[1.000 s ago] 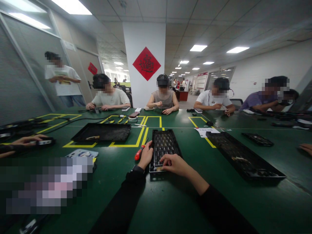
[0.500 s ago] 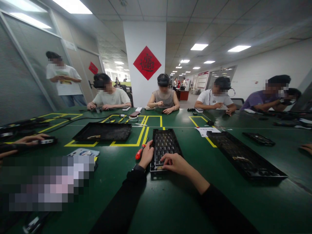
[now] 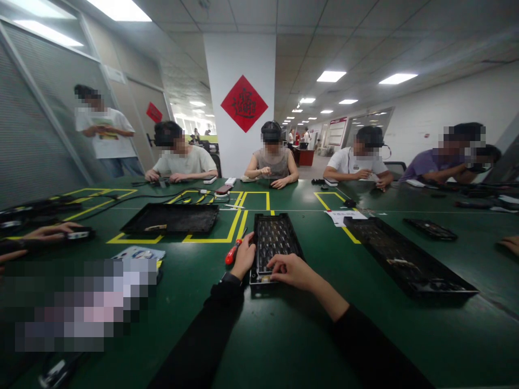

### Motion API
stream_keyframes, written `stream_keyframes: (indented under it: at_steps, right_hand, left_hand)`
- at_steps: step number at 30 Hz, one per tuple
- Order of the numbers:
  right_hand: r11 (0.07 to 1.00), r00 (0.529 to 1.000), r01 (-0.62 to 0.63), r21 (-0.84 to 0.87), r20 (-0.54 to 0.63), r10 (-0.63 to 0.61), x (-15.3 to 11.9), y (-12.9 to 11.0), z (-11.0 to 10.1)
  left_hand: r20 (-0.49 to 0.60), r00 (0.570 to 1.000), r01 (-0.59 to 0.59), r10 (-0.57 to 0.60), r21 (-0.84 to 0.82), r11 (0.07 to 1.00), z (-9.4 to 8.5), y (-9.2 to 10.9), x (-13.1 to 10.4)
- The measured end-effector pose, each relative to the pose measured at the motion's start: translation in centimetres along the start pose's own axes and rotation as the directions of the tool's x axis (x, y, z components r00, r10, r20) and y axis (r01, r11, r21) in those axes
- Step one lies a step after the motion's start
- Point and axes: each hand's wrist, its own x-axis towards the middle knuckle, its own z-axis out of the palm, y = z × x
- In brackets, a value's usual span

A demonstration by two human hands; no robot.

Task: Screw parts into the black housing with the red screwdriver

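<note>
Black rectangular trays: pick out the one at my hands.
The middle black rectangular tray, beside the red-handled screwdriver; the left hand and right hand are at it alone.

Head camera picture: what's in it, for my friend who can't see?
The left hand touches the left edge of a black rectangular plastic case; the right hand is at its near end. On the green table, a red-handled screwdriver lies left; people sit across.

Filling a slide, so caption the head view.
Left hand at the edge of a black tray, right hand over its near end, red-handled screwdriver alongside.
</note>
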Motion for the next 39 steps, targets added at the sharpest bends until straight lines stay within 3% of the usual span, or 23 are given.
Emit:
stream_keyframes:
  at_steps: [11, 15, 18, 21, 26, 34, 39]
  right_hand:
    - [0.997, 0.999, 0.013, -0.081, 0.037, -0.010, 0.1, 0.1, -0.1]
    - [0.997, 0.997, 0.027, -0.078, -0.070, -0.032, 0.3, -0.2, -0.6]
    - [0.986, 0.980, -0.074, -0.153, -0.195, 0.043, 1.5, 0.1, -1.3]
    - [0.921, 0.968, -0.231, -0.315, -0.165, 0.187, 3.8, 1.1, -1.9]
    - [0.882, 0.952, -0.305, -0.359, -0.152, 0.267, 7.8, 3.0, -1.3]
    - [0.905, 0.936, -0.342, -0.252, -0.178, 0.304, 9.0, 3.5, -0.5]
    - [0.963, 0.964, -0.261, -0.063, 0.026, 0.263, 7.6, 2.3, -0.7]
  left_hand:
    - [0.001, 1.000, 0.003, -0.003, 0.013, 1.000, 0.0, -0.3, 0.1]
    - [0.006, 1.000, 0.008, -0.008, 0.005, 1.000, 0.0, -0.2, 0.0]
    - [0.012, 1.000, -0.005, 0.005, -0.006, 1.000, 0.0, -0.1, 0.0]
    - [0.015, 1.000, -0.006, 0.006, -0.008, 1.000, 0.0, -0.2, 0.1]
    - [0.019, 1.000, 0.003, -0.003, -0.001, 1.000, 0.0, -0.4, 0.2]
    - [0.016, 1.000, 0.021, -0.021, -0.008, 1.000, 0.0, -0.5, 0.3]
    - [0.018, 1.000, 0.005, -0.006, 0.011, 1.000, -0.1, -0.3, 0.2]
